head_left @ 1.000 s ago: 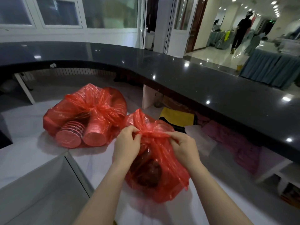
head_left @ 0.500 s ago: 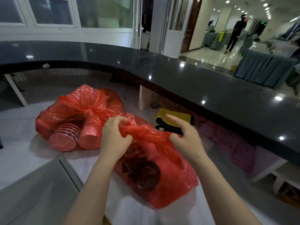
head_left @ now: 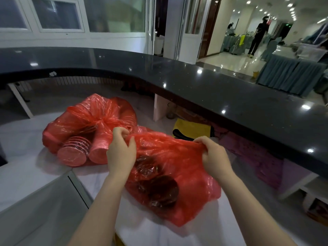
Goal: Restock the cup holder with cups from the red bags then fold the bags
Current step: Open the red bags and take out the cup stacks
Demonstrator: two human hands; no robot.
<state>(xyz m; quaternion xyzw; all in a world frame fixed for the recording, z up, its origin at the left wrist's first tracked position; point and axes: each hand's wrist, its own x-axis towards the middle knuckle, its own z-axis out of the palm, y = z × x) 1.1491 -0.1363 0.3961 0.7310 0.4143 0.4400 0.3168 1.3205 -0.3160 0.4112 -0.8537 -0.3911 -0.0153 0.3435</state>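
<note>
1. My left hand [head_left: 120,153] and right hand [head_left: 215,157] are now drawing apart, each pinching the near crinkled red plastic bag [head_left: 177,167], spreading its mouth on the white counter [head_left: 26,174].
2. I am judging the restocking barely begun: dark cups [head_left: 163,189] are still sitting inside, and the far knotted red bag [head_left: 85,128] is still waiting.

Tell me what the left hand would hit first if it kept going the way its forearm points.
Probably the tied red bag of cup stacks, just beyond the left hand; depth is uncertain.

red bags [head_left: 179,157], dark cups [head_left: 163,189] inside; black speckled counter [head_left: 230,96]; yellow cloth [head_left: 191,129].
</note>
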